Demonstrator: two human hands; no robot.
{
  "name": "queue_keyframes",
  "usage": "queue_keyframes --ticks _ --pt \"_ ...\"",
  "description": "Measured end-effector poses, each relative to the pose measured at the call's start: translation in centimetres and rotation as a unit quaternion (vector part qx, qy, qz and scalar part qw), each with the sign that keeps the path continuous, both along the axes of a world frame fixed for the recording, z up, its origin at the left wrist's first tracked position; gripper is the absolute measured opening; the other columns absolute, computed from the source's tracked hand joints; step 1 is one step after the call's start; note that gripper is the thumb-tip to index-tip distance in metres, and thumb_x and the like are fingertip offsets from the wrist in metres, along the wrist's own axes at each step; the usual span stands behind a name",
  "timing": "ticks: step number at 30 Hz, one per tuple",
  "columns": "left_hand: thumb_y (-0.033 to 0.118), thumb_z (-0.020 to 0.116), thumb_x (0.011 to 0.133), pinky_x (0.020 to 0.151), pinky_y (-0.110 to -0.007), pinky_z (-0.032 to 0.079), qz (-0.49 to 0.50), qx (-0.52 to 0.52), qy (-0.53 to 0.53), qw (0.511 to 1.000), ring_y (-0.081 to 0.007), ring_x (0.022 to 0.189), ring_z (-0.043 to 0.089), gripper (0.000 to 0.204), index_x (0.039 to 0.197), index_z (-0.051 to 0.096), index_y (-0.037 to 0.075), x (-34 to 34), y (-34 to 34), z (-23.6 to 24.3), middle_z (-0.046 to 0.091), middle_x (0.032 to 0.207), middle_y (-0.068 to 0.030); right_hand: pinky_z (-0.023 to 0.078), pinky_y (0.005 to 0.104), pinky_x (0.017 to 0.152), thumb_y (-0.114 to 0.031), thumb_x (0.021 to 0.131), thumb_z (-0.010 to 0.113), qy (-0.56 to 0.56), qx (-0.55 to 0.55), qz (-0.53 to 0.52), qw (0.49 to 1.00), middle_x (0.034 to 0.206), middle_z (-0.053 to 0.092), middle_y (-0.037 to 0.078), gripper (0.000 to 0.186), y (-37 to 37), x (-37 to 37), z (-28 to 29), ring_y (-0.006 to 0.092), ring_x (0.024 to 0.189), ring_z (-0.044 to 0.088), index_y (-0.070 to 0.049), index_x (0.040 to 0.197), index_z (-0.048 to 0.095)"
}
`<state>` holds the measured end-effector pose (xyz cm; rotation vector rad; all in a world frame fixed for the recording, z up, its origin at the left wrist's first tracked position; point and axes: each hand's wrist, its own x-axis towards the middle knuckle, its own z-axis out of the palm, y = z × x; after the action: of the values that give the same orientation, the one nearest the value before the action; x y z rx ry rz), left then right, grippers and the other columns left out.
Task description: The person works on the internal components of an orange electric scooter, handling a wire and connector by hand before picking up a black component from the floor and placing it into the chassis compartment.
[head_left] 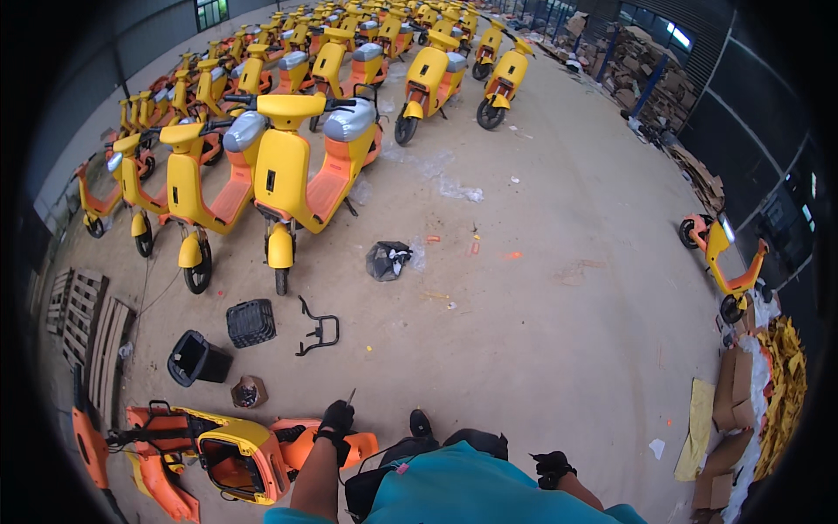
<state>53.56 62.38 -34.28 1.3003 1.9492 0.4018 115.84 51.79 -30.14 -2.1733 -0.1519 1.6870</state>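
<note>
My left hand, in a black glove, is closed around a thin, pointed tool whose tip sticks up; its exact kind is too small to tell. That hand is over the rear of a partly dismantled yellow and orange scooter lying on its side at the lower left. The scooter's storage box gapes open, with nothing over it. On the right, my right hand, also gloved in black, hangs away from everything, its fingers loosely apart with nothing visible in them.
Beyond the scooter are a black bin, a black crate, a small cardboard box and a black metal rack. A black plastic bag lies ahead. Rows of yellow scooters stand behind. Flattened cardboard lines the right.
</note>
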Motion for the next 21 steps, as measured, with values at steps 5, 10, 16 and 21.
queue_keyframes --ticks 5,10,16,21 --pt "0.026 0.053 0.081 0.061 -0.041 0.046 0.167 0.056 -0.068 0.982 -0.0336 0.066 0.060 0.025 0.077 0.058 0.002 -0.4 3.3 3.3 0.060 0.067 -0.0178 0.035 0.0321 0.040 -0.017 0.078 0.065 -0.013 -0.055 0.201 0.978 0.054 0.052 0.006 0.022 16.1 -5.4 2.6 0.0182 0.043 0.046 -0.010 0.061 0.054" --pt "0.040 0.058 0.075 0.063 -0.036 0.045 0.324 0.005 -0.214 0.922 -0.0263 0.064 0.060 0.042 0.074 0.064 -0.001 -2.1 1.4 6.3 0.062 0.065 -0.0143 0.041 0.0381 0.043 -0.018 0.079 0.061 -0.102 0.429 0.796 0.415 0.058 0.056 0.008 0.014 33.8 -8.9 -5.2 0.0208 0.046 0.053 -0.007 0.071 0.061" --pt "0.046 0.051 0.079 0.064 -0.039 0.045 0.537 0.008 -0.160 0.829 -0.0296 0.066 0.061 0.049 0.071 0.065 0.000 -4.3 -1.1 5.4 0.063 0.066 -0.0158 0.048 0.0388 0.052 -0.016 0.065 0.064 -0.103 0.339 0.892 0.281 0.062 0.060 0.011 0.009 56.0 -26.6 -4.8 0.0296 0.055 0.058 -0.008 0.070 0.063" --pt "0.041 0.050 0.080 0.063 -0.039 0.046 0.678 0.070 -0.113 0.723 -0.0305 0.067 0.062 0.043 0.073 0.065 0.001 -3.5 -1.8 2.0 0.064 0.069 -0.0154 0.043 0.0334 0.042 -0.017 0.075 0.061 -0.022 0.241 0.854 0.461 0.054 0.054 0.005 0.012 67.1 -45.5 -2.3 0.0191 0.050 0.056 -0.007 0.068 0.060"
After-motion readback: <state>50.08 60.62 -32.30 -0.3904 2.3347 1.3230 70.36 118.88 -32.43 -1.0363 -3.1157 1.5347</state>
